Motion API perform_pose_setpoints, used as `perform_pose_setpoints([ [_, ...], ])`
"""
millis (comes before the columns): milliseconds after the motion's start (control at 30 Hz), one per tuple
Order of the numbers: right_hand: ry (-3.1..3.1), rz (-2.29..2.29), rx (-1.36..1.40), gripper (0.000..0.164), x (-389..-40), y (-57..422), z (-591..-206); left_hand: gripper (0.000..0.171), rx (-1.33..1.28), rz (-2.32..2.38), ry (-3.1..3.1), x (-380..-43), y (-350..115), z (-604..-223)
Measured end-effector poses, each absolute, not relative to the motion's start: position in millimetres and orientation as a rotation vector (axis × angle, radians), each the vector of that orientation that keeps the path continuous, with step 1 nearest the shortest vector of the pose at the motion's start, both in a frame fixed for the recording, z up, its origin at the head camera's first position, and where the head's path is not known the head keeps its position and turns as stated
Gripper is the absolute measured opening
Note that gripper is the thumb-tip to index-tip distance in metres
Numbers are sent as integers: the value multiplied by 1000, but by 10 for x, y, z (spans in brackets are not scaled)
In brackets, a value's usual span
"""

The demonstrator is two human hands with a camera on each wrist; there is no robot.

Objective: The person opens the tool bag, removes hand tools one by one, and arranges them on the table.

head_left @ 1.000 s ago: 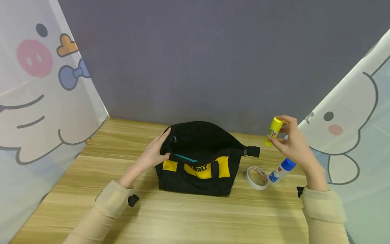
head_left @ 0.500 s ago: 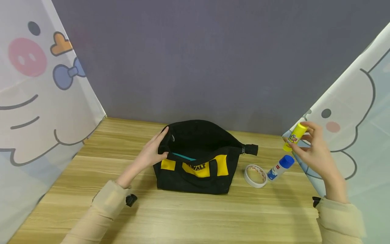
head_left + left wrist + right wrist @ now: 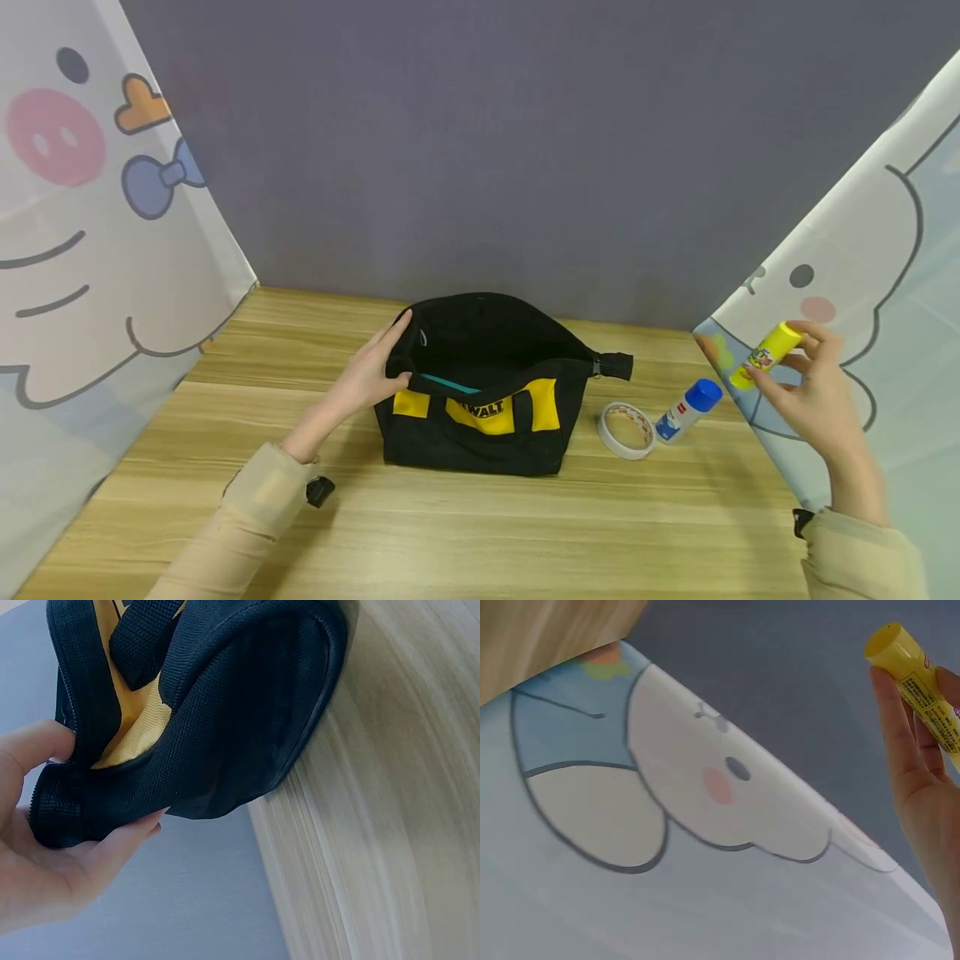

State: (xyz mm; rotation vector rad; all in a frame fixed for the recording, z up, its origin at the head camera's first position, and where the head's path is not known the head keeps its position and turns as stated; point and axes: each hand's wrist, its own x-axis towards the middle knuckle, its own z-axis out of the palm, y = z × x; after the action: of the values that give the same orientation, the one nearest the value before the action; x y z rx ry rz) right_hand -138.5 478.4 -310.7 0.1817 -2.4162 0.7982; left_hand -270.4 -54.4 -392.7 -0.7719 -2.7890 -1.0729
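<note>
A black and yellow tool bag (image 3: 472,446) stands on the table with its zipped mouth spread wide; a teal edge shows inside. My left hand (image 3: 369,371) grips the left end of its rim, and in the left wrist view the thumb and fingers (image 3: 124,844) pinch the black fabric. Out at the right, my right hand (image 3: 821,400) holds a yellow glue stick (image 3: 767,356), tilted, between thumb and fingers above the table's right edge. The right wrist view shows the same glue stick (image 3: 922,686) near its right border, partly cut off.
Right of the bag, a roll of white tape (image 3: 626,431) lies flat on the wooden table (image 3: 480,533). Beside it leans a white and blue glue stick with a blue cap (image 3: 688,411). A grey wall (image 3: 480,150) rises behind, with printed cartoon curtains (image 3: 847,275) on both sides.
My right hand has carried the yellow glue stick to the right and slightly down, away from the bag, tilting it further. The left hand stays on the bag's rim.
</note>
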Motion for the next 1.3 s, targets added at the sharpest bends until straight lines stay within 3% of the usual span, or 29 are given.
perform_pose_setpoints([
  [400,-2422,826,0,87,-1279,4989,-3364,92,-767,-1067,-2810,-2713,-541,-3925],
  [767,-2416,785,-36,83,-1323,5154,-3838,93,-769,-1029,-2804,-2725,-542,-3928],
  [1300,-2604,723,-170,75,-1431,5093,-4260,93,-766,-1070,-2803,-2732,-548,-3923],
])
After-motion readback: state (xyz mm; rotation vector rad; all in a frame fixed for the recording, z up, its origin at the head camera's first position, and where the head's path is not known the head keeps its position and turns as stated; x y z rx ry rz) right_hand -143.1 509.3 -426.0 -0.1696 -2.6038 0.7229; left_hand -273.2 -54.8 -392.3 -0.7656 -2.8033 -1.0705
